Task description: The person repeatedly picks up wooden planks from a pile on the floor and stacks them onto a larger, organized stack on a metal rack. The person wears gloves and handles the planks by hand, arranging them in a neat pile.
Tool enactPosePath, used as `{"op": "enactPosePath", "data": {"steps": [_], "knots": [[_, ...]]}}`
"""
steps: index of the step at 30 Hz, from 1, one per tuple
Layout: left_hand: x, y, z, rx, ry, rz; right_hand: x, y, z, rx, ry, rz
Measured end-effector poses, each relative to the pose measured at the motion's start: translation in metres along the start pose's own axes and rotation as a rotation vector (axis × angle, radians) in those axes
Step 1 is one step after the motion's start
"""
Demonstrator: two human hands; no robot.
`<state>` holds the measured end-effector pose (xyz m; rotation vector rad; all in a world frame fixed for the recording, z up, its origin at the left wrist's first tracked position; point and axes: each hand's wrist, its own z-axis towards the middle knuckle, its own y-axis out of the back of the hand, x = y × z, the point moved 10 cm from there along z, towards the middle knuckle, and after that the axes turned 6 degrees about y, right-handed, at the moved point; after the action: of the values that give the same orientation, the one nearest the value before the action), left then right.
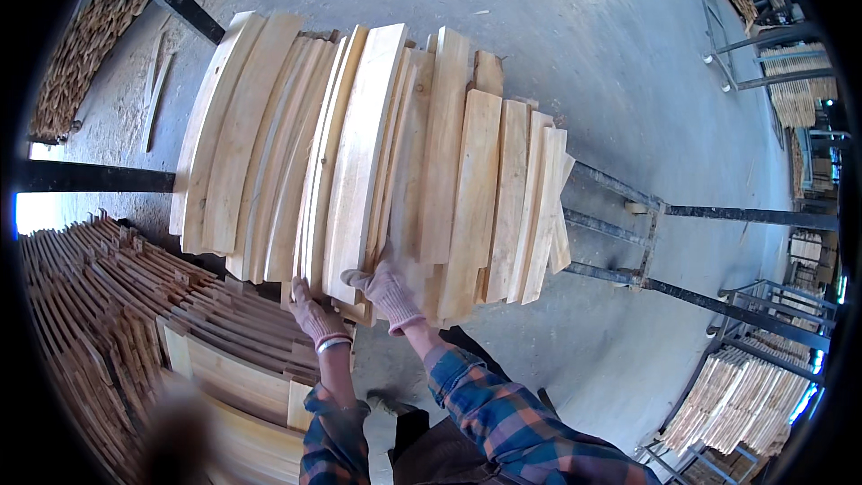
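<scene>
Wooden planks (364, 153), flat and pale, meet knit-gloved hands (393, 295).

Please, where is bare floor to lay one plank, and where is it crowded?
Mostly bare concrete floor stretches between the plank pile and the metal racks at right. A smaller patch lies between the right sleeve and the black rail. Crowded: lower left, where brown slats lie near the left hand.
</scene>
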<state>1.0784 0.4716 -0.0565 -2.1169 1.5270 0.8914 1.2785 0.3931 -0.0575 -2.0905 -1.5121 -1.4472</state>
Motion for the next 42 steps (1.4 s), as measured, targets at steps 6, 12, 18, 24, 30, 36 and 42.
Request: {"op": "enactPosePath", "data": {"steps": [6,12,18,24,30,36,42], "knots": [[0.009,0.0,-0.092,0.298,0.018,0.402,0.008,0.079,-0.023,0.145,0.102,0.627],[0.028,-0.122,-0.09,0.756,0.074,0.687,-0.046,0.166,-0.006,0.221,0.075,0.311],[0.012,-0.148,-0.053,0.515,-0.283,0.89,-0.027,0.147,0.046,0.17,0.211,0.441],[0.0,-0.127,-0.105,0.515,-0.348,1.025,0.004,0.154,0.006,0.241,0.258,0.286],[-0.008,-0.005,-0.182,0.887,0.096,0.719,-0.028,0.14,-0.194,0.422,-0.369,0.756],[-0.004,0.025,-0.177,0.789,0.224,0.433,-0.062,0.084,-0.144,0.281,-0.404,0.931],[-0.033,0.093,-0.216,0.809,0.219,0.163,0.007,0.087,-0.21,0.284,-0.184,0.789]]}}
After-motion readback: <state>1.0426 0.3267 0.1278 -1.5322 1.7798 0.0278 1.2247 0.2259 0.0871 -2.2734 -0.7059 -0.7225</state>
